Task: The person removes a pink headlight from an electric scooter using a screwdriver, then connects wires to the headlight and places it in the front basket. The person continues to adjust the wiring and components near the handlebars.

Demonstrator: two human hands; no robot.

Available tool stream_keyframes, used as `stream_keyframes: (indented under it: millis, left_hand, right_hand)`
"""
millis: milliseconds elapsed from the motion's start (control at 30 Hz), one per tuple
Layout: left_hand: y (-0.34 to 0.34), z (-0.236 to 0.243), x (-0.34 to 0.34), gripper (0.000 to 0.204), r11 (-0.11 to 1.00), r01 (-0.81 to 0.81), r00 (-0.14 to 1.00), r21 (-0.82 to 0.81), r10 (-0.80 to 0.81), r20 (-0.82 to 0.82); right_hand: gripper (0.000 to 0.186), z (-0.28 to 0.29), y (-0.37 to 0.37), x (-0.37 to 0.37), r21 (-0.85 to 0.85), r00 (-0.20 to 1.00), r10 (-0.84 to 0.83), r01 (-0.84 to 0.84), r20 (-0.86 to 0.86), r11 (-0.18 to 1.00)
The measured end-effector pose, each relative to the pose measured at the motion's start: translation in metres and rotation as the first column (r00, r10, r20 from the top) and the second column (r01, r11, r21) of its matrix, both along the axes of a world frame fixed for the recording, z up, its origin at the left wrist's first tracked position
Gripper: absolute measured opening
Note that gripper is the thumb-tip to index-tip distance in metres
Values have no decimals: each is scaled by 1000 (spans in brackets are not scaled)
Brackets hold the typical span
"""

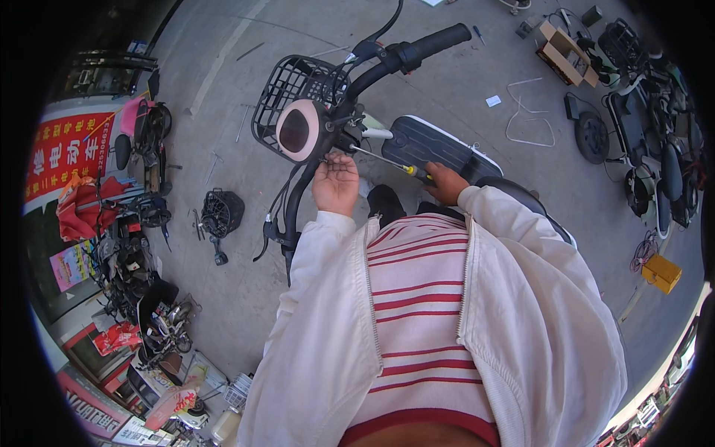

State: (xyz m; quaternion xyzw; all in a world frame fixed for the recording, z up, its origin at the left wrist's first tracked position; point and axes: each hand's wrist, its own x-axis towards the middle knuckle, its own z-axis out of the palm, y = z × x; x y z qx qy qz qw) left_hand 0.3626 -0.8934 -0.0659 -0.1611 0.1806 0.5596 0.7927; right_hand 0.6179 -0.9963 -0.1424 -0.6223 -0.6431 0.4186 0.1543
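A scooter's handlebar (pixel 439 41) carries a black wire basket (pixel 287 78) and a pink-rimmed headlamp (pixel 300 130). My left hand (pixel 335 186) is palm up just below the lamp, fingers loosely curled near its underside and cables, nothing visible in the palm. My right hand (pixel 445 184) grips the yellow-and-black handle of a long screwdriver (pixel 383 159), its shaft reaching left to the dark mount (pixel 346 138) beside the lamp, where the tip is hard to see. Behind the screwdriver lie the scooter's dark footboard (pixel 432 138) and, right, part of its seat (pixel 510 186).
Parked scooters line the left (pixel 153 138) and right (pixel 633 127). A black basket (pixel 220 212) lies on the concrete at left. At right are an open carton (pixel 558 59), a loose wheel (pixel 592 138), a bent wire frame (pixel 529 130) and a yellow box (pixel 661 273). Red banners cover the left wall.
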Motion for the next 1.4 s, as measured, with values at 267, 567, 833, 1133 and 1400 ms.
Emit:
stream_keyframes:
  millis: [267,567,833,1133,1400]
  left_hand:
    - [-2,-6,2,22,996,32,998,79,-36,50]
    - [-4,-3,15,31,997,-26,1000,71,27,-11]
    - [1,7,7,30,996,-59,998,-70,59,-10]
    - [-15,-43,-11,19,966,117,988,232,-137,71]
    - [3,22,29,24,967,250,757,-53,-229,-612]
  right_hand:
    - [36,4,3,-2,-1,1000,6,-6,2,1000]
    - [36,5,4,-1,-10,1000,14,-15,-4,1000]
    - [36,3,4,-1,-18,1000,8,-8,-10,1000]
    - [36,7,8,-5,17,999,31,-31,-25,999]
    - [32,2,16,-11,75,1000,-25,26,-20,997]
